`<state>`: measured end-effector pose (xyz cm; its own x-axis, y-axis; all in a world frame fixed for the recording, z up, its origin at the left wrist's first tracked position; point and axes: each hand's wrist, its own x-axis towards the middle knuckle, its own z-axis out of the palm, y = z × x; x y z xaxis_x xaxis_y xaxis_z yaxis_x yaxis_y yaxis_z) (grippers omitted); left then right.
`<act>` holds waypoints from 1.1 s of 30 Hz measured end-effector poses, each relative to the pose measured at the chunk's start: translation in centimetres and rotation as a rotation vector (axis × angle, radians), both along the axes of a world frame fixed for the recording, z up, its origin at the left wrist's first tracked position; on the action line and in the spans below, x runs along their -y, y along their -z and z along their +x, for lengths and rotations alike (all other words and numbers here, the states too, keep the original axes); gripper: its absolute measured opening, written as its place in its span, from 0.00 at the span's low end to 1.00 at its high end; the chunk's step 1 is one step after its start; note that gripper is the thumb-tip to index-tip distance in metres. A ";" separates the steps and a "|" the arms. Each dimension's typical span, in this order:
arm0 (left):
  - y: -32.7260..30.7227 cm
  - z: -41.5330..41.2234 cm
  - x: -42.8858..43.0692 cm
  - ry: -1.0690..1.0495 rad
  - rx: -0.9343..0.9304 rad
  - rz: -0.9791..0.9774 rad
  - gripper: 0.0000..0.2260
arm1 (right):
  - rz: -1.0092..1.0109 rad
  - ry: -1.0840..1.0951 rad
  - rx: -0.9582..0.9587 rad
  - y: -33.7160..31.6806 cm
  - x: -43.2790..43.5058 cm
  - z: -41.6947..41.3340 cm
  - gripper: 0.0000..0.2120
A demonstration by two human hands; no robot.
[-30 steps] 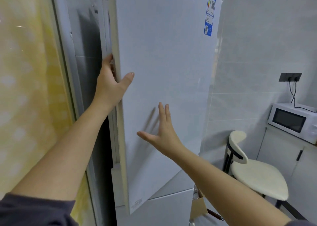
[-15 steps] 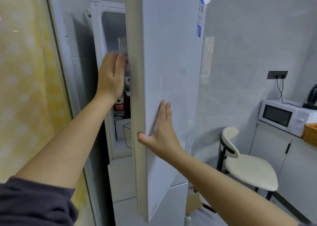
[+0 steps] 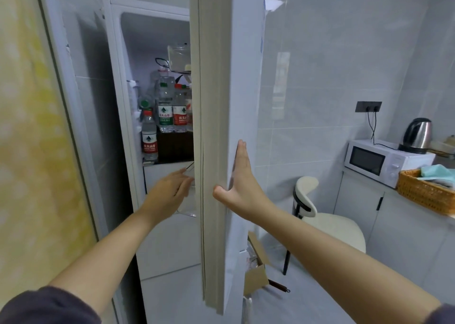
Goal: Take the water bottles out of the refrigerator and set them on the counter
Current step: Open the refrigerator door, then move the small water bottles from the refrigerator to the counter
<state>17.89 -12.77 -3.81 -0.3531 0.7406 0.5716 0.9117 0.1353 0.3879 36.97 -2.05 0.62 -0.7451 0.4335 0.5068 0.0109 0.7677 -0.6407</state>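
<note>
Our right hand (image 3: 242, 183) lies flat on the outer face of the refrigerator door (image 3: 231, 77), fingers straight and pressed together, thumb stuck out toward the door's edge. It holds nothing. Our left hand (image 3: 170, 190) is on the other side of the door, by its inner edge, fingers loosely extended and empty, in front of a clear bin (image 3: 189, 200). Whether it touches the bin or the door we cannot tell.

The water bottles (image 3: 165, 107) stand upright inside the refrigerator (image 3: 130, 40), left of the door and behind it, above and beyond our left hand and apart from it. A red-labelled bottle (image 3: 149, 136) stands lowest and farthest from the door. A green-labelled one and another red one (image 3: 179, 109) stand a level higher, close to the door's edge, with more partly hidden behind.

We judge them full, so fairly heavy for their size, with thin walls that give under a squeeze and perhaps slick from the cold. We would take each round its labelled middle, fingers and thumb wrapped, rather than by the cap.

The counter (image 3: 389, 188) lies well to the right of the door, past a chair (image 3: 332, 227), under a microwave (image 3: 384, 161) and a basket (image 3: 423, 193).
</note>
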 end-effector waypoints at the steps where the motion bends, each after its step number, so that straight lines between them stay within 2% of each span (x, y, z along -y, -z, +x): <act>1: 0.2 0.5 -0.2 0.001 -0.003 0.017 0.18 | -0.016 -0.011 -0.011 0.0 -0.2 0.6 0.52; 4: 0.8 2.3 -1.3 -0.009 -0.012 0.055 0.20 | -0.067 -0.046 -0.080 -0.3 -0.6 2.9 0.48; 9: 1.6 6.6 -3.6 -0.026 -0.163 0.195 0.25 | -0.064 0.009 -0.351 -4.9 -2.4 5.9 0.43; 14: 2.8 10.8 -6.6 -0.095 -0.242 0.322 0.19 | -0.146 0.115 -0.537 -8.2 -4.7 8.4 0.22; 17: 3.0 12.4 -7.8 -0.084 -0.255 0.350 0.18 | -0.119 0.175 -0.578 -7.4 -6.3 9.9 0.20; 23: 2.1 14.6 -9.2 0.004 -0.456 0.301 0.15 | -0.110 0.275 -0.649 -7.0 -9.1 12.3 0.14; 27: -0.8 13.8 -11.0 0.172 -0.619 0.128 0.19 | -0.103 0.336 -0.659 -7.0 -10.9 13.7 0.10; 30: -1.9 14.4 -13.1 0.318 -0.552 0.001 0.23 | -0.109 0.372 -0.651 -7.1 -12.5 14.6 0.07; 33: -1.0 16.3 -14.9 0.335 -0.420 -0.049 0.30 | -0.110 0.437 -0.684 -6.9 -14.3 15.5 0.16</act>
<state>34.18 2.17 -2.85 0.1590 0.8029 0.5745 0.9833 -0.1810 -0.0191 52.45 12.28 7.55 -0.0390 0.6872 0.7254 -0.1257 0.7168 -0.6859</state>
